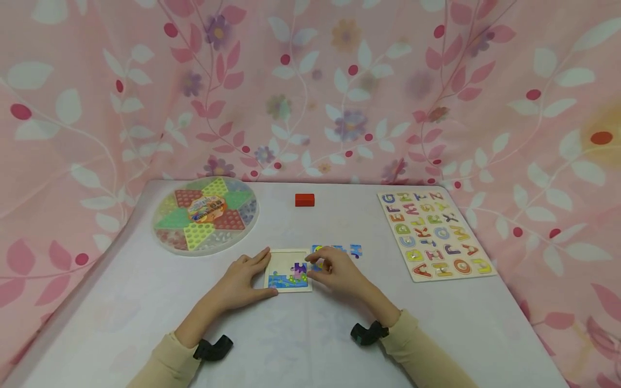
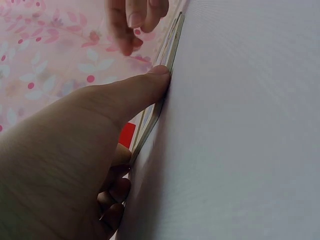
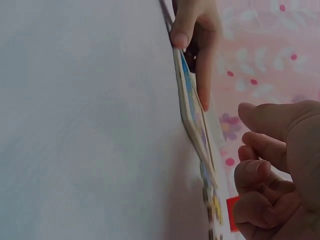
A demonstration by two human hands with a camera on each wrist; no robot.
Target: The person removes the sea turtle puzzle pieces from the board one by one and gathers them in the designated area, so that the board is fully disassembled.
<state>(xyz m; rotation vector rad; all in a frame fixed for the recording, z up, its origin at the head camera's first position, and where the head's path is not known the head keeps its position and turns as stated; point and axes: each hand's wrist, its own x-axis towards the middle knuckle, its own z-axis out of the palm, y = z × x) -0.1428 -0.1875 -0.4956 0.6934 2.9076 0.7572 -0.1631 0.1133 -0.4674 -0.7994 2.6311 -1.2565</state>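
Here the left hand point(image 1: 237, 282) gripped the puzzle tray point(image 1: 282, 261) at twelve o'clock on the surface point(image 1: 291, 337), while the right hand point(image 1: 338, 270), grip slightly parted and seemingly empty, hovered at its three o'clock, where one low brush risked dislodging the purple piece point(image 1: 299, 267)!

Head view: even, soft, moderately bright light; source direction hard to tell. Curtain point(image 1: 310, 81) at 12 o'clock, tabletop point(image 1: 301, 345) at 6 o'clock both gently lit; faint sheen on round board point(image 1: 206, 215) at 9 o'clock. Wrist views dimmer, greyer; left hand point(image 2: 75, 145) darkened toward 8 o'clock. Diffuse shadows near 6 o'clock. Right wrist: puzzle pieces point(image 3: 216, 207) at 5 o'clock blurred.
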